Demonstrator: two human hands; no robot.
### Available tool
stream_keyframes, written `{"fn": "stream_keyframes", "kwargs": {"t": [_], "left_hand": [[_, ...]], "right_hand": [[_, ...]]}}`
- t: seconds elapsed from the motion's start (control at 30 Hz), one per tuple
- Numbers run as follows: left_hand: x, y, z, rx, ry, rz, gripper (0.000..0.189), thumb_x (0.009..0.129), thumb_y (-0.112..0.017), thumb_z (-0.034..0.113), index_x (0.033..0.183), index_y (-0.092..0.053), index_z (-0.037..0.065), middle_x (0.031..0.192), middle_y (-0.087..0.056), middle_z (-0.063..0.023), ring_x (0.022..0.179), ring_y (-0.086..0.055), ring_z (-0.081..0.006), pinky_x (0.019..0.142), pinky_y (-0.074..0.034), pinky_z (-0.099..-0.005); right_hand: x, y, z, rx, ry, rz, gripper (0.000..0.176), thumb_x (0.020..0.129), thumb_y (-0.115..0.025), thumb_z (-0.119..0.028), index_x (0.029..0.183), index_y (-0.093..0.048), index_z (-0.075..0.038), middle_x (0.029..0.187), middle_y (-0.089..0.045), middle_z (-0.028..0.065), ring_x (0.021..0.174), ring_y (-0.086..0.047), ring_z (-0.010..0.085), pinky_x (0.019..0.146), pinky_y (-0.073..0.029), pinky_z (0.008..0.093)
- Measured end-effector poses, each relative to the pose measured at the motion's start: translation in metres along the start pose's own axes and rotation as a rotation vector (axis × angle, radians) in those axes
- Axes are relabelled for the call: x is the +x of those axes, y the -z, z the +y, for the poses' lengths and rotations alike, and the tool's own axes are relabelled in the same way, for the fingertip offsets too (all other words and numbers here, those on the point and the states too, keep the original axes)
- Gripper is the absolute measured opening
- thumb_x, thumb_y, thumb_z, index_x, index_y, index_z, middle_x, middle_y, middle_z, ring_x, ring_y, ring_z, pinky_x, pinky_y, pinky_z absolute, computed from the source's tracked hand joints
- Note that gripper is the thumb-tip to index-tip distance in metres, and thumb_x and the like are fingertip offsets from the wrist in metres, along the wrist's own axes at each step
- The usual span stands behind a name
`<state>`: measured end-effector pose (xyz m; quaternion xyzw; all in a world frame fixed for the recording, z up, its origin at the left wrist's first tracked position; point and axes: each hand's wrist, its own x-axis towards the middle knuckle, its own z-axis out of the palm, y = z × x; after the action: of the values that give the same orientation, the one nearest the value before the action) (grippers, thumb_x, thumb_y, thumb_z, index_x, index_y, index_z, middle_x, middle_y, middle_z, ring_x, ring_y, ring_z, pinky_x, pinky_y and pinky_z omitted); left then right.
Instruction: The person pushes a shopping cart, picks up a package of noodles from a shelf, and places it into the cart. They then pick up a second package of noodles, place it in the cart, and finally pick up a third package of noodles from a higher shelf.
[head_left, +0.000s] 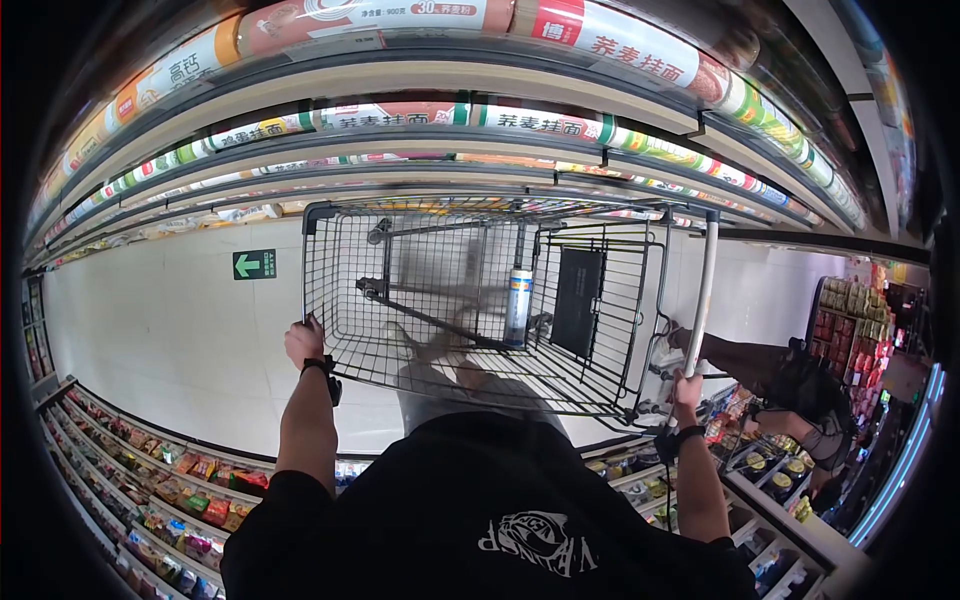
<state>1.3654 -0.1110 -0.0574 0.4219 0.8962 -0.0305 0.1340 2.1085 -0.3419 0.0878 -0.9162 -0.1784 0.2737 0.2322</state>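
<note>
A wire shopping cart (450, 370) stands sideways in front of my body. My left hand (304, 341) is closed on the front corner of its rim, at the cart's left end. At the right end, my right hand (687, 390) grips the push handle (704, 290) near its lower end. One pack with a white and blue wrapper (518, 308) lies in the basket, close to the folding gate. A dark panel (577, 302) is fixed to that gate.
Shelves of wrapped noodle packs (640, 52) run along the far side. Low shelves of packaged goods (200, 500) line the near side. A person (790, 385) is close beyond the handle at right. A green arrow sign (254, 265) marks the floor.
</note>
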Motion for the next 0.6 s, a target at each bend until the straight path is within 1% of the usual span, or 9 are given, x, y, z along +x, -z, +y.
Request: {"fn": "stream_keyframes", "kwargs": {"t": [0.07,0.17,0.37,0.47,0.6], "left_hand": [[0.008,-0.004,-0.007,0.006,-0.011,0.013,0.04,0.085,-0.065,0.038,0.085,-0.072,-0.001,0.084,-0.068,-0.0254,0.081,-0.067,-0.0424,0.074,-0.054,-0.0491],[0.016,0.002,-0.017,0.004,-0.017,0.025,0.04,0.085,-0.065,0.039,0.085,-0.072,-0.001,0.084,-0.068,-0.0252,0.081,-0.067,-0.0425,0.074,-0.054,-0.0492],[0.042,0.018,-0.037,-0.004,0.002,0.015,0.04,0.085,-0.065,0.04,0.083,-0.073,0.0,0.081,-0.068,-0.0256,0.08,-0.067,-0.0431,0.075,-0.054,-0.0497],[0.064,0.02,-0.055,-0.007,-0.001,0.016,0.041,0.085,-0.064,0.04,0.083,-0.073,0.0,0.081,-0.068,-0.0261,0.08,-0.067,-0.0433,0.075,-0.054,-0.0497],[0.088,0.031,-0.075,-0.015,-0.012,0.03,0.042,0.086,-0.063,0.039,0.082,-0.073,-0.001,0.08,-0.068,-0.027,0.08,-0.067,-0.0436,0.074,-0.054,-0.0493]], "right_hand": [[-0.008,-0.005,-0.005,0.026,0.008,0.006,0.034,0.085,-0.061,-0.016,0.058,-0.043,-0.005,0.044,-0.044,0.0038,0.032,-0.047,0.0166,0.03,-0.036,0.0326],[-0.007,-0.015,0.007,-0.02,0.017,0.072,0.036,0.084,-0.064,-0.017,0.056,-0.047,-0.002,0.046,-0.048,0.0043,0.034,-0.049,0.0158,0.032,-0.038,0.0328],[-0.055,-0.039,-0.037,0.031,-0.012,0.018,0.034,0.083,-0.063,-0.016,0.056,-0.047,-0.003,0.046,-0.048,0.0046,0.035,-0.049,0.0153,0.032,-0.039,0.0323],[-0.07,-0.055,-0.043,0.013,0.028,0.004,0.03,0.083,-0.061,-0.013,0.058,-0.048,-0.002,0.046,-0.047,0.0042,0.034,-0.049,0.0153,0.032,-0.038,0.0322],[-0.097,-0.079,-0.063,0.031,-0.003,0.023,0.022,0.083,-0.059,-0.011,0.065,-0.05,-0.002,0.046,-0.046,0.003,0.033,-0.048,0.0154,0.031,-0.038,0.0319]]}}
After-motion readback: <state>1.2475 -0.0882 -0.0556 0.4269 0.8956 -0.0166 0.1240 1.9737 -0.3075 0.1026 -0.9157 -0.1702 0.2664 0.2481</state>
